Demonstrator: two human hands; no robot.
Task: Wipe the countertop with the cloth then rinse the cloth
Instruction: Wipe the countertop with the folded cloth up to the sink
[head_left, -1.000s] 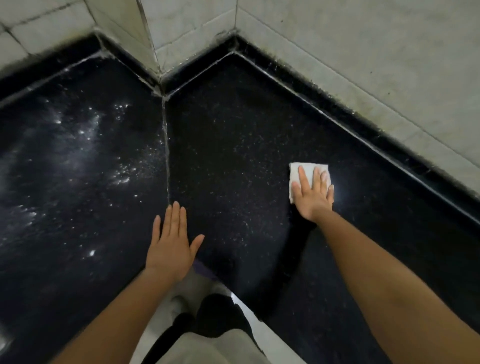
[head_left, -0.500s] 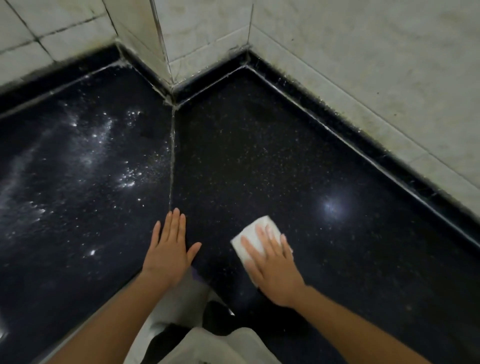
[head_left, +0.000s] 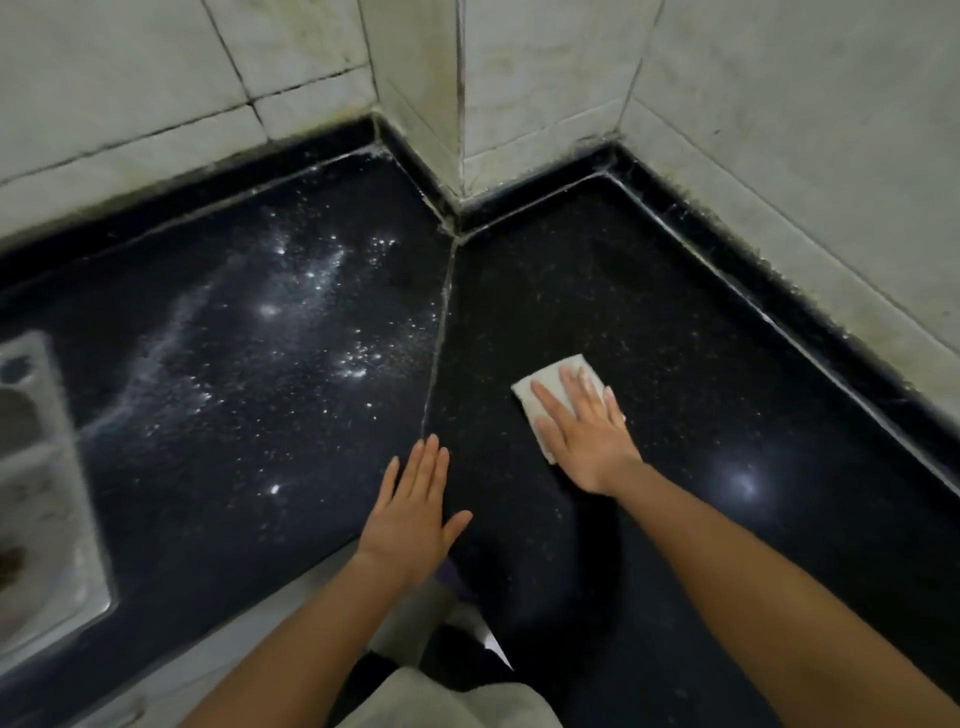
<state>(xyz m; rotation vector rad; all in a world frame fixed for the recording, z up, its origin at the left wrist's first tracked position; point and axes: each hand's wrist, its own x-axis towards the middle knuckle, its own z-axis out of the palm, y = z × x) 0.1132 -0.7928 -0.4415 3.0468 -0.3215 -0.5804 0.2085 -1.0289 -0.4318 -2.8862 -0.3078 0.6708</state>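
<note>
A folded white cloth (head_left: 540, 387) lies flat on the black speckled countertop (head_left: 675, 353), just right of the seam between the two slabs. My right hand (head_left: 584, 434) presses down on the cloth with fingers spread, covering its near half. My left hand (head_left: 415, 519) rests flat and open on the counter near the front edge, by the seam, holding nothing. White powdery specks and a streak (head_left: 291, 322) cover the left slab.
A steel sink (head_left: 36, 499) sits at the far left edge. Pale tiled walls (head_left: 779, 130) close off the back, with a jutting corner column (head_left: 457, 93) at the centre. The counter's front edge meets my body at the bottom.
My right hand slid the cloth from the far right toward the front edge, then out again to beside the seam. My left hand stayed put. The view shifted, and the sink now shows.
</note>
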